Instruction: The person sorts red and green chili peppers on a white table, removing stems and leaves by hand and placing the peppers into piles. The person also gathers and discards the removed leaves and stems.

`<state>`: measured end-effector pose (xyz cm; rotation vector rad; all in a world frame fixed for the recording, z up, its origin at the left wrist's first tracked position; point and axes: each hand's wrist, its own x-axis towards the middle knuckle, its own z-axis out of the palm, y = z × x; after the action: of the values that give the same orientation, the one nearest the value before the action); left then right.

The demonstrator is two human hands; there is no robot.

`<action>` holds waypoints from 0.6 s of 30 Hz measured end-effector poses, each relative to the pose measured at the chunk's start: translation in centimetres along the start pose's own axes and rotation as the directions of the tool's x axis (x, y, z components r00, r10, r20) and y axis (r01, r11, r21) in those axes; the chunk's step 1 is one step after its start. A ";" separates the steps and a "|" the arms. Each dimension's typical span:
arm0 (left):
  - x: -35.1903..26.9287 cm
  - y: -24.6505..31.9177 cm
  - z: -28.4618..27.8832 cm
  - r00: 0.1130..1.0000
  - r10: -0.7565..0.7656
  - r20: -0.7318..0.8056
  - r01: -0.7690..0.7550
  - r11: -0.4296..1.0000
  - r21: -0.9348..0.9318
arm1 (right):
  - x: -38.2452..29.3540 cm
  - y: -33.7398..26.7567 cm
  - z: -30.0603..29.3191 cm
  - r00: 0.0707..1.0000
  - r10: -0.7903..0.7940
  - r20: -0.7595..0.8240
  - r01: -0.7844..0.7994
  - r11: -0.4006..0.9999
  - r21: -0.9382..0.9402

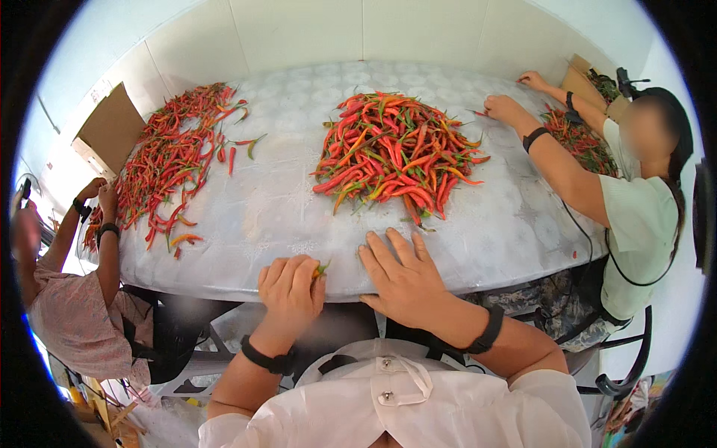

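My left hand (pixel 292 285) is at the table's near edge, its fingers curled around a chili pepper (pixel 320 270). Only a bit of orange and a green stem end shows between thumb and forefinger; the rest is hidden. Palm down on the plastic-covered table (pixel 280 185), my right hand (pixel 406 280) rests with its fingers spread and nothing visible in it. Just beyond its fingertips lies a large heap of chili peppers (pixel 397 151), mostly red, some orange, with green stems.
A wider spread of chili peppers (pixel 168 157) covers the left side, beside a cardboard box (pixel 109 131). A co-worker (pixel 78 313) sits there. On the right, another co-worker (pixel 638 207) reaches over the table, near more peppers (pixel 582 143) and a second box (pixel 577 78).
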<state>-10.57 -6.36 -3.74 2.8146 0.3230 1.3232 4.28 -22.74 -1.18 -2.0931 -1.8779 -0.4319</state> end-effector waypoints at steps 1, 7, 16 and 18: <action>0.1 0.0 -0.1 1.000 -0.025 0.004 0.025 1.000 -0.016 | 0.3 -0.4 0.3 1.000 0.007 0.005 -0.007 1.000 0.002; 0.7 0.8 -0.5 0.999 -0.046 0.020 0.048 0.995 -0.093 | 2.7 -2.3 2.5 1.000 -0.010 0.002 0.010 0.999 -0.034; 0.4 2.1 0.9 0.996 0.023 -0.085 -0.035 0.988 -0.147 | 2.4 -2.2 3.4 0.987 -0.136 -0.081 0.141 0.988 0.061; -0.2 2.5 0.4 0.998 0.049 -0.036 -0.054 0.988 -0.142 | 2.2 -2.3 2.8 0.980 -0.164 -0.108 0.174 0.980 0.091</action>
<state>-10.00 -8.78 -3.91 2.7029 0.1494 1.3450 2.30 -19.34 -2.81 -1.8211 -1.9833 -0.4617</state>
